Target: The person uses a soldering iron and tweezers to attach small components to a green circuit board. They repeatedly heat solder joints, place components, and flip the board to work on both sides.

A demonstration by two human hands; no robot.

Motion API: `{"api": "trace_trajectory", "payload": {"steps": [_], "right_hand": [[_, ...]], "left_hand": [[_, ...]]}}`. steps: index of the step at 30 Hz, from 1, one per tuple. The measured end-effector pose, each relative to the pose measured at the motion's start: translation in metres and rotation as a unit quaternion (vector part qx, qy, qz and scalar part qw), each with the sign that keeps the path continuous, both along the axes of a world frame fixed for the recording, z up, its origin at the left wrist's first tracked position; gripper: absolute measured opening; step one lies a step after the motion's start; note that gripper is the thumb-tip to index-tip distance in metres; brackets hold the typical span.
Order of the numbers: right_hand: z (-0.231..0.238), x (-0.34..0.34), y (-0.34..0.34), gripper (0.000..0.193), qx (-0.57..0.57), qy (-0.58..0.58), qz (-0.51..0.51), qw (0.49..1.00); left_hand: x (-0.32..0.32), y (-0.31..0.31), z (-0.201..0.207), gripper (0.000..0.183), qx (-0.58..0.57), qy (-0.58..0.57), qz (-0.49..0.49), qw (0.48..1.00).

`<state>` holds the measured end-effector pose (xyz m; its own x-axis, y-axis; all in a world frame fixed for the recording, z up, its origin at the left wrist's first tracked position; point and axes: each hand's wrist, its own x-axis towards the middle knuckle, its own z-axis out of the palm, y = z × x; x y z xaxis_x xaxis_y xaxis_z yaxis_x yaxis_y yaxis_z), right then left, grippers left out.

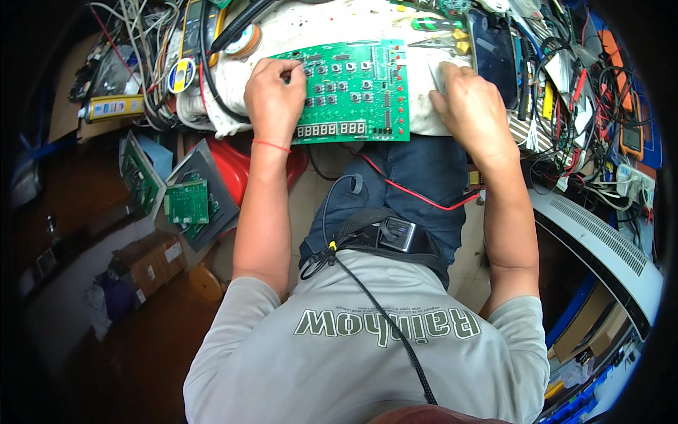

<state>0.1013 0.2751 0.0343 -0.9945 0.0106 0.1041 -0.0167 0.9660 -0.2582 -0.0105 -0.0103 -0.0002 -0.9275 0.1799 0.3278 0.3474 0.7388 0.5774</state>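
A green circuit board (353,106) lies on a white cloth-covered work surface in front of me, with rows of small push buttons, digit displays along its near edge and red parts down its right side. My left hand (275,102) rests over the board's left end, fingers curled in and thumb and forefinger close together; whatever is between them is hidden. To the right of the board, my right hand (472,106) is closed around a thin pale tool (436,75), mostly covered by the fingers and too unclear to name.
Pliers (441,45) and a green-handled screwdriver (432,25) lie beyond the board, beside a dark phone-like screen (493,60). A solder spool (244,41) and a yellow multimeter (192,28) stand at far left. Tangled cables (565,92) crowd the right. A red stool (229,169) is below left.
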Motion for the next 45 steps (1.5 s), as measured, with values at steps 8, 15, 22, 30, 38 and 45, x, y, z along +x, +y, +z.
{"api": "trace_trajectory", "payload": {"steps": [8,15,22,30,38,45], "right_hand": [[0.023,0.003,-0.013,0.045,-0.516,0.020,-0.039,0.856],[-0.013,-0.057,-0.072,0.027,-0.695,0.039,-0.006,0.718],[-0.028,-0.080,-0.095,0.024,-0.723,0.012,-0.028,0.691],[-0.042,-0.086,-0.095,0.018,-0.646,0.048,0.092,0.756],[-0.039,-0.096,-0.085,0.021,-0.542,0.045,0.137,0.828],[-0.041,-0.091,-0.083,0.022,-0.514,0.010,0.146,0.846]], "left_hand": [[0.001,0.004,-0.002,0.008,0.025,0.011,0.017,0.999],[0.003,0.007,0.000,0.010,0.016,0.004,0.029,0.999],[0.005,0.008,0.001,0.010,0.025,0.001,0.029,0.999],[0.006,0.008,0.003,0.012,0.017,-0.014,0.033,0.999],[0.006,0.008,0.002,0.012,0.012,-0.010,0.029,0.999],[0.005,0.009,0.001,0.009,0.016,-0.002,0.027,0.999]]}}
